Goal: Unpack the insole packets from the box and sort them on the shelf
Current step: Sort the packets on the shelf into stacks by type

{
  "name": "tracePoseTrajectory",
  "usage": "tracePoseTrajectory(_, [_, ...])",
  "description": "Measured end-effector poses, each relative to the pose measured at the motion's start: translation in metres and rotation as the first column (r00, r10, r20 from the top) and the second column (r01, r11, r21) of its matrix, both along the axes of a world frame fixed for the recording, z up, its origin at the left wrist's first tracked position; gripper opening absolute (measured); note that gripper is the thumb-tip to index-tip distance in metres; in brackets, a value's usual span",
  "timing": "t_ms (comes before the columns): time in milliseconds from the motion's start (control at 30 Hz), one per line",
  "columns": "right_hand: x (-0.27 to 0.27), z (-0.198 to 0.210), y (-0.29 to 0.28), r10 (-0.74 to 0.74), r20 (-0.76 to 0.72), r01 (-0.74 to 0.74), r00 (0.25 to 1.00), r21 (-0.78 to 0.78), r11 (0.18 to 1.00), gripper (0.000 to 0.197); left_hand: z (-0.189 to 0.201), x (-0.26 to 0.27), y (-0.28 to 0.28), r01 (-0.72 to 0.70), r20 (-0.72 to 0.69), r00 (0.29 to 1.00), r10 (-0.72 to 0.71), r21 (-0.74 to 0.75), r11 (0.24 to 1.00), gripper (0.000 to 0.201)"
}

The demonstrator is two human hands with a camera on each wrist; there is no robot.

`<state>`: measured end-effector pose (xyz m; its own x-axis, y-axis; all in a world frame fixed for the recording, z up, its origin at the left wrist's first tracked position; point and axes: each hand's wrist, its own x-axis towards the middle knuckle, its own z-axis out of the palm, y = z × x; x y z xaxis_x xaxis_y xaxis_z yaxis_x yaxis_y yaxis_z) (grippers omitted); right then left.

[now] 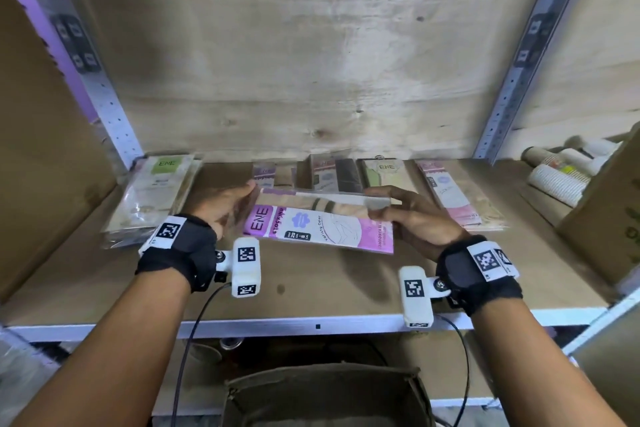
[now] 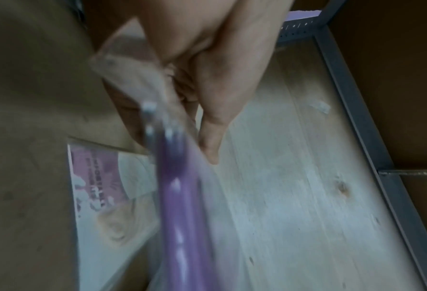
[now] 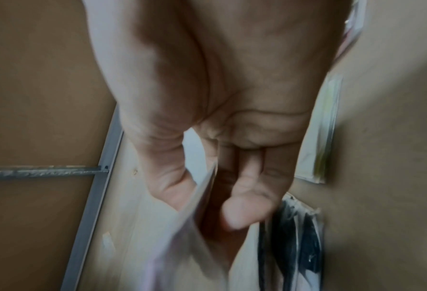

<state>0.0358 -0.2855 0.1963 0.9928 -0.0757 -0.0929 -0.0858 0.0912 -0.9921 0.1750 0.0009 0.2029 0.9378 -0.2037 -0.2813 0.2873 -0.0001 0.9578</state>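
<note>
Both hands hold a purple "ENE" insole packet [image 1: 318,225] lengthwise just above the wooden shelf [image 1: 311,284], with a second beige packet [image 1: 325,199] behind it. My left hand [image 1: 247,191] pinches the left end between thumb and fingers; in the left wrist view the blurred purple packet [image 2: 180,196] runs out from that hand [image 2: 177,137]. My right hand [image 1: 381,201] pinches the right end, and in the right wrist view the packet's edge [image 3: 182,246] sits between thumb and fingers [image 3: 244,206]. Whether the packets touch the shelf is unclear.
Sorted piles lie along the shelf's back: a green-labelled stack [image 1: 156,191], purple packets [image 1: 265,172], dark brown ones [image 1: 332,173], a green-beige pile [image 1: 384,172] and a pink pile [image 1: 453,194]. Paper cups [image 1: 561,173] and a carton [image 1: 606,204] stand at right. An open cardboard box [image 1: 325,395] sits below.
</note>
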Motion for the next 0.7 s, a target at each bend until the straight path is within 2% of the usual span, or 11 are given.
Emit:
tracePoseTrajectory(100, [-0.002,-0.001,-0.007,-0.041,0.009,0.041,0.999,0.063,0.997,0.038,-0.006,0.003,0.003,0.022,0.113,0.992,-0.049,0.23,0.973,0.015])
tracePoseTrajectory(200, [-0.005,-0.004,-0.01,-0.048,-0.015,0.048,0.999,0.037,0.998,0.035,-0.011,0.005,0.0,-0.034,0.275,0.959,-0.063,0.336,0.941,0.025])
tracePoseTrajectory(300, [-0.007,-0.002,-0.006,-0.045,-0.036,0.045,0.998,-0.005,0.999,0.03,-0.012,0.01,-0.002,-0.095,0.441,0.883,-0.159,0.5,0.861,0.041])
tracePoseTrajectory(367, [-0.01,0.0,-0.005,-0.032,-0.03,0.033,0.999,0.009,0.999,0.025,-0.01,0.012,0.001,-0.138,0.474,0.859,-0.194,0.58,0.803,0.044])
tracePoseTrajectory(400, [-0.012,0.001,-0.005,-0.019,-0.021,0.019,1.0,0.014,1.0,0.025,-0.009,0.012,0.002,-0.135,0.459,0.871,-0.178,0.57,0.81,0.044])
tracePoseTrajectory(433, [-0.013,0.001,-0.005,-0.002,-0.014,0.002,1.0,0.014,1.0,0.025,-0.009,0.011,0.003,-0.092,0.412,0.9,-0.144,0.503,0.859,0.043])
tracePoseTrajectory(500, [-0.016,0.001,-0.002,0.029,-0.015,-0.028,0.999,0.018,0.999,0.023,-0.009,0.008,0.005,-0.014,0.254,0.966,-0.054,0.256,0.967,0.037])
tracePoseTrajectory(533, [-0.017,0.001,0.0,0.037,-0.025,-0.037,0.999,0.027,0.999,0.024,-0.009,0.005,0.005,-0.004,0.178,0.984,-0.019,0.13,0.992,0.032])
tracePoseTrajectory(600, [-0.016,0.0,0.004,0.04,-0.05,-0.037,0.998,0.051,0.998,0.027,-0.008,0.002,0.007,-0.016,0.097,0.995,0.017,-0.009,1.0,0.025])
tracePoseTrajectory(700, [-0.012,0.001,0.012,0.015,-0.079,-0.008,0.997,0.092,0.996,0.027,-0.004,0.001,0.014,-0.09,0.062,0.993,0.095,-0.088,0.992,0.029])
